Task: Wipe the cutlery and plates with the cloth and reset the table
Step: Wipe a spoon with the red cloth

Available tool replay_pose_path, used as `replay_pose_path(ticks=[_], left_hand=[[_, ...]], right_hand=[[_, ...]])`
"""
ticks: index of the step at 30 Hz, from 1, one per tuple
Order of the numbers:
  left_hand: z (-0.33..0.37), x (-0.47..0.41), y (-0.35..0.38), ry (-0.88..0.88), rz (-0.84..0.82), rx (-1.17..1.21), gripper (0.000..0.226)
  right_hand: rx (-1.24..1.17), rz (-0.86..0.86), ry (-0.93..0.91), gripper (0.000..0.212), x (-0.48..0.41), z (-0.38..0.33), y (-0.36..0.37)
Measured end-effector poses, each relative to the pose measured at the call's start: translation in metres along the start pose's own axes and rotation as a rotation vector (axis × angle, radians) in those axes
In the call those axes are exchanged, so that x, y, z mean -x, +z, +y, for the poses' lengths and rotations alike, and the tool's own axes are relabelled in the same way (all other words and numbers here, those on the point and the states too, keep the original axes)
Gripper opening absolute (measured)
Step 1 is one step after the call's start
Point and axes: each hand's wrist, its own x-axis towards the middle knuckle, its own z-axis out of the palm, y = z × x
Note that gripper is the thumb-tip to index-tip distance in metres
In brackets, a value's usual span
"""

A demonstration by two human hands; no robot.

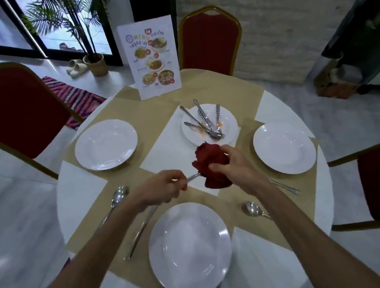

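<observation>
My left hand [165, 186] pinched a slim steel utensil [192, 177] by its handle; my right hand [232, 162] clenched the soft dark-red cloth [210, 163] round its head, mid-table. That stiff, slick metal probably wanted the handle grip; soiled cutlery [205, 124] lay at twelve o'clock.

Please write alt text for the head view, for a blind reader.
The left hand holds a utensil by its handle while the right hand grips a red cloth around its other end. More cutlery lies on the stained far plate.
</observation>
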Motion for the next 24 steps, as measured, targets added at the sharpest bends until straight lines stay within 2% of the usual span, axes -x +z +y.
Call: replay_pose_path(ticks=[3, 5, 7, 9, 11, 15, 17, 20, 24], left_hand=[[0.006, -0.002, -0.027, 0.068, -0.048, -0.407, 0.019], [0.02, -0.007, -0.032, 0.153, -0.056, -0.61, 0.017], [0.031, -0.014, -0.028, 0.234, -0.058, -0.715, 0.016], [0.036, -0.016, -0.025, 0.264, -0.049, -0.74, 0.016], [0.032, -0.01, -0.027, 0.297, -0.018, -0.679, 0.016], [0.015, 0.008, -0.027, 0.364, 0.035, -0.375, 0.018], [0.011, 0.013, -0.021, 0.37, 0.087, -0.325, 0.021], [0.007, 0.015, -0.007, 0.319, 0.19, -0.256, 0.029], [-0.009, 0.016, 0.024, 0.256, 0.383, -0.005, 0.027]], right_hand=[[0.528, -0.323, -0.111, 0.026, 0.007, -0.021, -0.01], [0.76, -0.498, -0.122, 0.027, 0.011, -0.039, 0.0], [0.941, -0.596, -0.169, 0.036, 0.014, -0.054, 0.015], [1.024, -0.619, -0.229, 0.045, 0.014, -0.057, 0.021], [0.919, -0.586, -0.249, 0.043, 0.011, -0.05, 0.012], [0.447, -0.549, -0.159, 0.03, 0.01, -0.04, -0.018], [0.318, -0.502, -0.138, 0.028, 0.012, -0.036, -0.028], [0.161, -0.359, -0.116, 0.028, 0.014, -0.022, -0.033], [-0.144, -0.126, -0.057, 0.031, 0.018, -0.006, -0.018]])
